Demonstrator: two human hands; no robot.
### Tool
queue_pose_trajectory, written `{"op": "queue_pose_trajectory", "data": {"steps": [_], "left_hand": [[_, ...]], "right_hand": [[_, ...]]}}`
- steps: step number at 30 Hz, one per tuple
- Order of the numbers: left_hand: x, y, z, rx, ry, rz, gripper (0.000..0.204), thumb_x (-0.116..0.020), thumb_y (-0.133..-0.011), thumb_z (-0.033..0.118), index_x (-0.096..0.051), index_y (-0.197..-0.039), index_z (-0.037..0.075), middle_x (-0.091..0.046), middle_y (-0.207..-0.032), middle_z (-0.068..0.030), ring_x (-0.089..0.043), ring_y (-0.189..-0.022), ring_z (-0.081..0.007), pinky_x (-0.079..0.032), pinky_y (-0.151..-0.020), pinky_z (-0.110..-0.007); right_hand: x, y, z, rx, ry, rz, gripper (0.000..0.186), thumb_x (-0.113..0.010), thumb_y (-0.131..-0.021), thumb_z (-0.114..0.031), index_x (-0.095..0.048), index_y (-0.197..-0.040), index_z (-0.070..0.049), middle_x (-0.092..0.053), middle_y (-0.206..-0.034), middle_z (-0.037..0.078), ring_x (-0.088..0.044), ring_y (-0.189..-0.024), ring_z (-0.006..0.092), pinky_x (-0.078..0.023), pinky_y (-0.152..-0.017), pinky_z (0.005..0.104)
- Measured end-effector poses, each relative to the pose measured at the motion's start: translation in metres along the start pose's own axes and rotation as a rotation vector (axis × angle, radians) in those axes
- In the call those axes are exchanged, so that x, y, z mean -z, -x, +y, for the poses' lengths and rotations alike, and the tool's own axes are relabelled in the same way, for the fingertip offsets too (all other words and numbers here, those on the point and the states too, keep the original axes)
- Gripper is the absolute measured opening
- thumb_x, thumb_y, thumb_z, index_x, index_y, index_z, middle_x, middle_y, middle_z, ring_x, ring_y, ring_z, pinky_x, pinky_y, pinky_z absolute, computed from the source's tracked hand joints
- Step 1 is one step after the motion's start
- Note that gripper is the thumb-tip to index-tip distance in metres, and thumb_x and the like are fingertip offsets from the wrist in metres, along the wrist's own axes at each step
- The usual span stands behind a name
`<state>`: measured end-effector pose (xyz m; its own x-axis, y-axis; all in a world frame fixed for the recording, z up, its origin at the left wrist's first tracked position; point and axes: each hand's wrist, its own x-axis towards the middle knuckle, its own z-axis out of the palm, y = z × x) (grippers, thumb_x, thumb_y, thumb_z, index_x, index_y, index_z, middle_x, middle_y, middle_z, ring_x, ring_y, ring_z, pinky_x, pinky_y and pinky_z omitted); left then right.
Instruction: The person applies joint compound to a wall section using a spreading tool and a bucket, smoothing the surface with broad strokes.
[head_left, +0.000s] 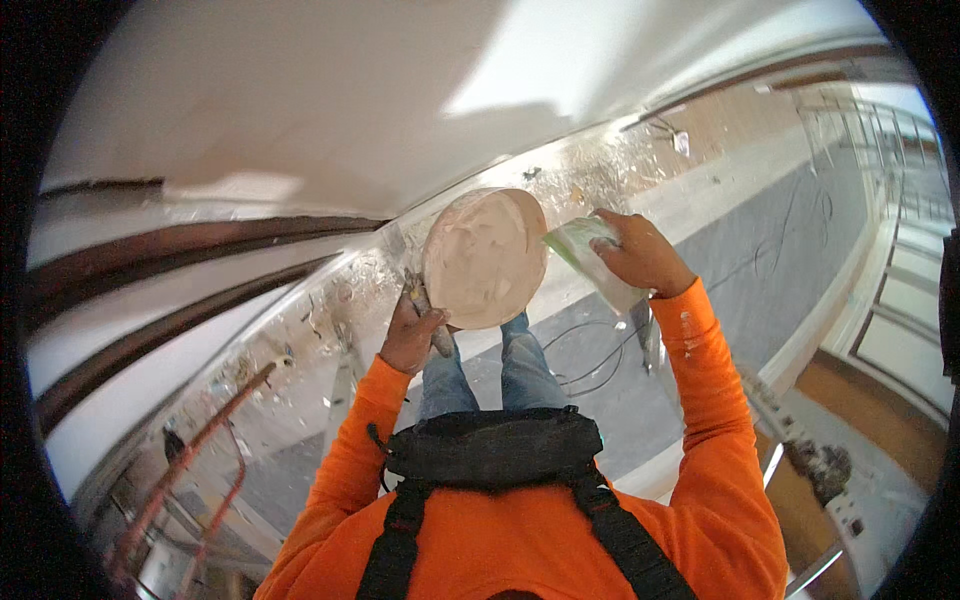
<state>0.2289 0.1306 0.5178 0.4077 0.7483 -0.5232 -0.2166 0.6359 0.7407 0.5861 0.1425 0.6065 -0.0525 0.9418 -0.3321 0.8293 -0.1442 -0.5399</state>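
Observation:
In front of me is a round, pale tub (430, 272) filled with creamy, pinkish-white paste (490, 255). At its left side, my left hand (408, 332) is closed, with the thumb over a grey, paste-smeared hand tool (440, 334) beside the rim. The tool's kind is hard to make out, and the fingers behind the tub are hidden. To the right of the tub, my right hand (640, 252) grips a translucent whitish plastic bag (592, 262) with a green edge. The bag's edge comes close to the tub's right rim, and its contents are unclear.
Ahead stands a pale wall (300, 100), with dark wooden trim (180, 250) at left. Plastic sheeting (610, 165) and debris lie along its foot. A black cable (590, 375) loops over the grey floor. A red metal frame (190, 455) stands lower left; a ladder (870, 125) is far right.

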Motion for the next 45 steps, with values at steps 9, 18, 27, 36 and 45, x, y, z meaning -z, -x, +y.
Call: {"op": "queue_pose_trajectory", "data": {"steps": [9,18,27,36,45], "left_hand": [[-0.061,0.044,-0.023,-0.080,0.344,0.211,0.054,-0.060,-0.094,0.010,-0.037,-0.142,0.004,-0.056,-0.130,-0.0141,-0.065,-0.108,-0.0244,-0.062,-0.079,-0.037],[-0.079,0.100,-0.011,-0.241,0.443,0.331,0.060,-0.061,-0.095,0.016,-0.032,-0.147,0.005,-0.055,-0.132,-0.0132,-0.060,-0.116,-0.0233,-0.054,-0.096,-0.042],[-0.090,0.129,0.003,-0.464,0.270,0.437,0.052,-0.058,-0.095,0.013,-0.034,-0.140,0.002,-0.055,-0.121,-0.0127,-0.059,-0.106,-0.0193,-0.055,-0.088,-0.034],[-0.072,0.146,0.020,-0.459,0.094,0.495,0.048,-0.057,-0.096,0.012,-0.036,-0.138,0.000,-0.060,-0.109,-0.0089,-0.059,-0.092,-0.0143,-0.054,-0.077,-0.031],[-0.085,0.146,0.031,-0.445,0.181,0.445,0.052,-0.058,-0.098,0.018,-0.034,-0.141,0.001,-0.057,-0.126,-0.0131,-0.058,-0.112,-0.0205,-0.051,-0.096,-0.036]], "right_hand": [[0.040,-0.036,-0.044,0.052,-0.255,-0.650,0.035,-0.067,-0.089,-0.017,-0.066,-0.118,0.002,-0.072,-0.104,0.013,-0.066,-0.091,0.0205,-0.052,-0.087,0.0341],[0.061,-0.050,-0.125,0.604,0.077,-0.328,0.028,-0.059,-0.093,-0.022,-0.066,-0.116,-0.007,-0.069,-0.098,0.024,-0.066,-0.091,0.0437,-0.053,-0.081,0.0457],[0.018,-0.007,-0.169,0.905,0.221,-0.282,0.035,-0.060,-0.092,-0.016,-0.066,-0.126,-0.011,-0.068,-0.102,0.021,-0.066,-0.092,0.0386,-0.054,-0.084,0.0451],[0.053,-0.022,-0.189,0.805,0.212,-0.266,0.035,-0.056,-0.095,-0.029,-0.065,-0.123,-0.009,-0.066,-0.101,0.022,-0.064,-0.093,0.0407,-0.051,-0.086,0.0495],[0.034,-0.017,-0.186,1.003,0.212,-0.347,0.033,-0.059,-0.092,-0.022,-0.066,-0.124,-0.014,-0.063,-0.096,0.022,-0.063,-0.095,0.0404,-0.050,-0.087,0.0495]]}}
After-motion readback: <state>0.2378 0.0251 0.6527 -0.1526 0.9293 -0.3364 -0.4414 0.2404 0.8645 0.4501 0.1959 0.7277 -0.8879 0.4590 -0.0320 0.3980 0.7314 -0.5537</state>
